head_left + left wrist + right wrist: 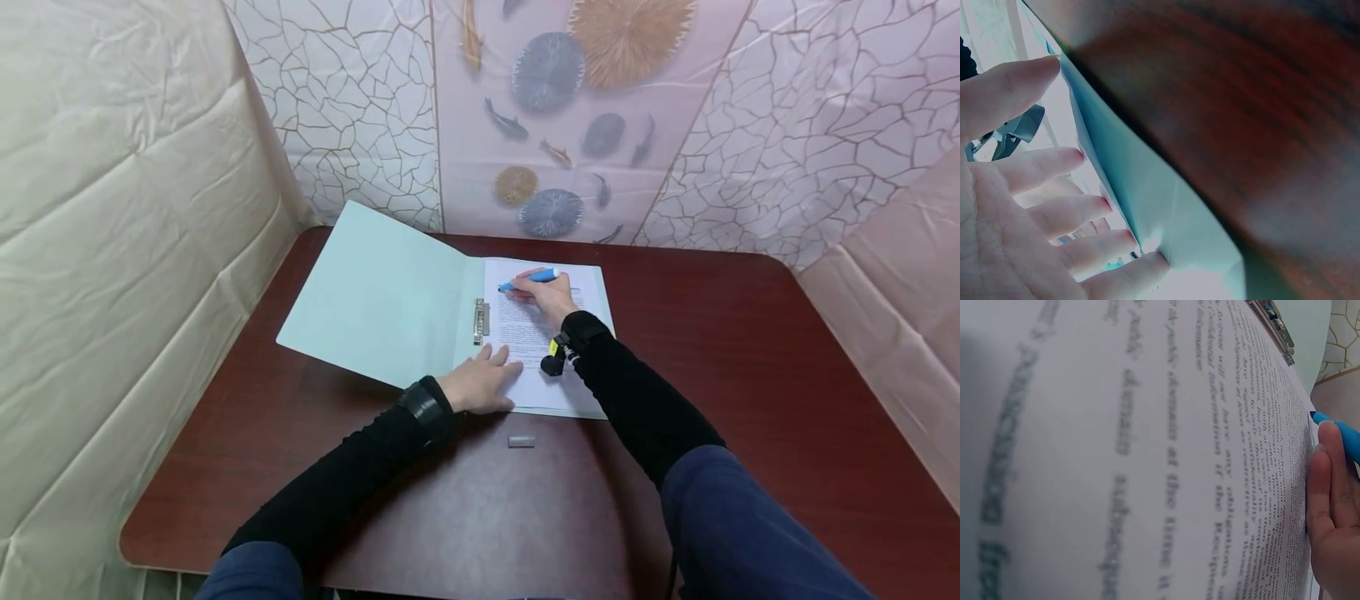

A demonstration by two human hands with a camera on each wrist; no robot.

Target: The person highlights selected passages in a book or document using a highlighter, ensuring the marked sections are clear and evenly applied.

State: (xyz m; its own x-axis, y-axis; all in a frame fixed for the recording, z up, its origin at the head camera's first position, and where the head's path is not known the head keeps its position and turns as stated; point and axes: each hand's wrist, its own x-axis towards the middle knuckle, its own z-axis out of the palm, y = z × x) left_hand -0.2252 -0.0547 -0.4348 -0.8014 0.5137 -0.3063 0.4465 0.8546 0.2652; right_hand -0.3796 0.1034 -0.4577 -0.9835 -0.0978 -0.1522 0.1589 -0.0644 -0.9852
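A pale green folder (390,292) lies spread on the table, with printed sheets (525,333) on its right side beside a metal clip (480,322). My right hand (547,296) pinches a blue marker (542,276) over the upper part of the page. In the right wrist view, the marker's dark blue tip (1314,415) is near the paper's far edge; whether it touches cannot be made out. With fingers spread, my left hand (480,383) rests on the lower left of the sheets and the folder's fold.
A small grey cylinder (521,442) lies on the dark red-brown table (720,350), just below the folder. Patterned cloth (360,100) hangs behind the table, and pale cloth (112,208) hangs at its left. The folder's left cover is raised off the tabletop.
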